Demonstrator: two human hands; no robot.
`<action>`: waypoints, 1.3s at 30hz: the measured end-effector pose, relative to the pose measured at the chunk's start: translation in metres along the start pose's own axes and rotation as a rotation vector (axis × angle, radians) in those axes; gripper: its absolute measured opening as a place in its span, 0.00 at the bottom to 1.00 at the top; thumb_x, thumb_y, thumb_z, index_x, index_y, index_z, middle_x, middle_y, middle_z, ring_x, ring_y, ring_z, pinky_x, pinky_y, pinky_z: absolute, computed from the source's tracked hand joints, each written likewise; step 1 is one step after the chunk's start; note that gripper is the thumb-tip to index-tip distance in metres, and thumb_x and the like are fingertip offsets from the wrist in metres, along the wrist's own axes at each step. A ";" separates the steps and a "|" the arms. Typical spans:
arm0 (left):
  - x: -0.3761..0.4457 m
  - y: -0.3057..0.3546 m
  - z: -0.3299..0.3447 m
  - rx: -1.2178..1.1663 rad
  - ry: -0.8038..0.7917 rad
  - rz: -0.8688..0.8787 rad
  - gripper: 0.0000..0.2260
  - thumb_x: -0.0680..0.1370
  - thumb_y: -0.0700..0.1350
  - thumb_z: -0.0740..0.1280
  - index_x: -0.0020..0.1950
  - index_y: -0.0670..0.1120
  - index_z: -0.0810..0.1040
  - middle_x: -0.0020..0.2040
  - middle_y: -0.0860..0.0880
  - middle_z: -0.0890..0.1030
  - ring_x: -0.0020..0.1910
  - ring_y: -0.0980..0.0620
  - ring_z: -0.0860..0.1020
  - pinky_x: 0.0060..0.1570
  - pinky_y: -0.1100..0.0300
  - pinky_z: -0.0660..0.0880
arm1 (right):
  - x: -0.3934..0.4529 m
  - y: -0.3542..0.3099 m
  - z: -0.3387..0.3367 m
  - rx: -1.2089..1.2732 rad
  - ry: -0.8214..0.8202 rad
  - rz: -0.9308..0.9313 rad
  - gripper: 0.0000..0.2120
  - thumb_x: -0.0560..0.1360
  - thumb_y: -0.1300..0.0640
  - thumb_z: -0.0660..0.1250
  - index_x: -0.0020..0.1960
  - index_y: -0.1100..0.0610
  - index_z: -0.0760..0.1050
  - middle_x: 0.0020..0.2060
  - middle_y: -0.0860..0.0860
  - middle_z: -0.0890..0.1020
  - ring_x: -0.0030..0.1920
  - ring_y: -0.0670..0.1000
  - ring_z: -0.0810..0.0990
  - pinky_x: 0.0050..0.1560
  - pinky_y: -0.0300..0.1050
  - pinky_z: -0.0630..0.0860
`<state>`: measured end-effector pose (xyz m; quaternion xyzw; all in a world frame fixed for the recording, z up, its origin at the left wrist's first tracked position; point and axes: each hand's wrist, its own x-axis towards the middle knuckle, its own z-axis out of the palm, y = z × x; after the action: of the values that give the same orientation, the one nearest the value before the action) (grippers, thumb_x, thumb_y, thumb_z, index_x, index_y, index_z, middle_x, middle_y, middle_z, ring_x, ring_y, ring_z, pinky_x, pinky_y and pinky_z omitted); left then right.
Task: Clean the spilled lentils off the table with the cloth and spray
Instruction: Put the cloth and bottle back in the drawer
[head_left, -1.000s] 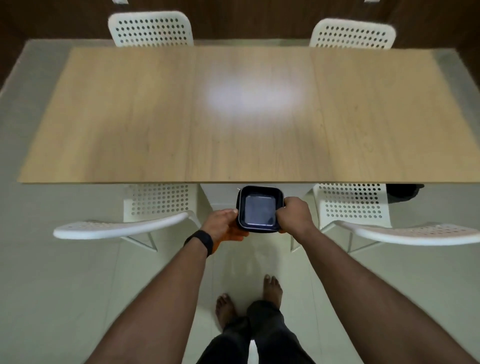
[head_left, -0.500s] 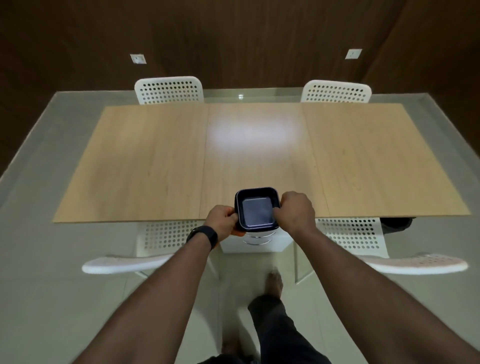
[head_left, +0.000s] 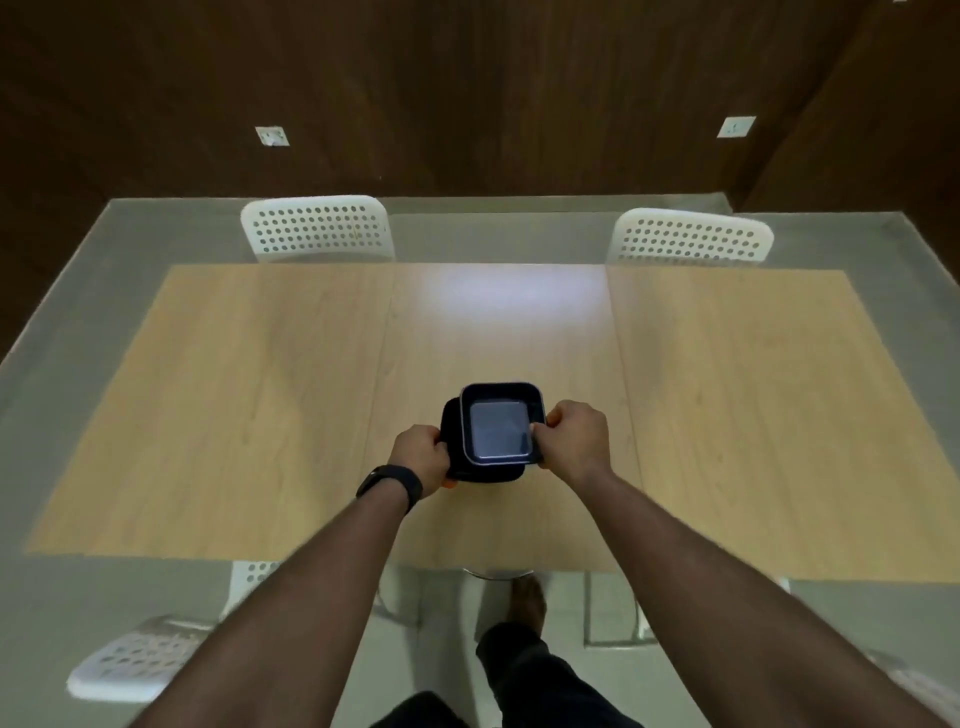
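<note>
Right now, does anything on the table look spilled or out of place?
No spill shows on the table. Both hands, left hand and right hand, hold a dark square container above it. No lentils, cloth or spray visible.

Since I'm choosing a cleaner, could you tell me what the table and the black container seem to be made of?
Table: pale wood-grain top, probably laminate or veneer; a soft glare suggests a satin finish. Container: probably dark plastic, with rounded moulded corners and a dull sheen.

The square plastic container is black with a grey bottom. The rectangular wooden table is pale tan, grain-streaked. The far perforated chairs are white, dotted with holes. The wall panelling is dark brown; the wristband black.
</note>
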<state>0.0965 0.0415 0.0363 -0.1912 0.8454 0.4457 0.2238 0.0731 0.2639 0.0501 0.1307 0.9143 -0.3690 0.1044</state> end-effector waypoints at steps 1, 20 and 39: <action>0.012 0.004 -0.002 0.014 0.021 -0.018 0.11 0.84 0.36 0.59 0.53 0.36 0.81 0.47 0.38 0.85 0.41 0.43 0.86 0.31 0.63 0.80 | 0.016 -0.001 -0.001 0.005 0.003 0.005 0.09 0.73 0.56 0.74 0.37 0.55 0.77 0.32 0.52 0.82 0.32 0.54 0.84 0.36 0.55 0.85; 0.106 0.014 -0.028 0.365 0.062 -0.002 0.11 0.80 0.43 0.68 0.58 0.37 0.77 0.50 0.43 0.81 0.46 0.45 0.78 0.38 0.56 0.74 | 0.107 0.023 0.000 -0.122 -0.011 0.199 0.09 0.77 0.55 0.74 0.42 0.59 0.78 0.37 0.53 0.81 0.38 0.52 0.79 0.30 0.39 0.66; 0.141 0.056 -0.011 1.126 -0.137 0.410 0.62 0.63 0.57 0.82 0.84 0.43 0.46 0.84 0.43 0.52 0.83 0.42 0.52 0.81 0.45 0.53 | 0.129 -0.027 0.009 -0.749 -0.351 -0.429 0.60 0.59 0.41 0.82 0.82 0.52 0.55 0.77 0.50 0.66 0.77 0.54 0.65 0.76 0.64 0.59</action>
<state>-0.0512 0.0443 0.0017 0.1527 0.9547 -0.0253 0.2541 -0.0560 0.2596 0.0241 -0.1724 0.9595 -0.0430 0.2187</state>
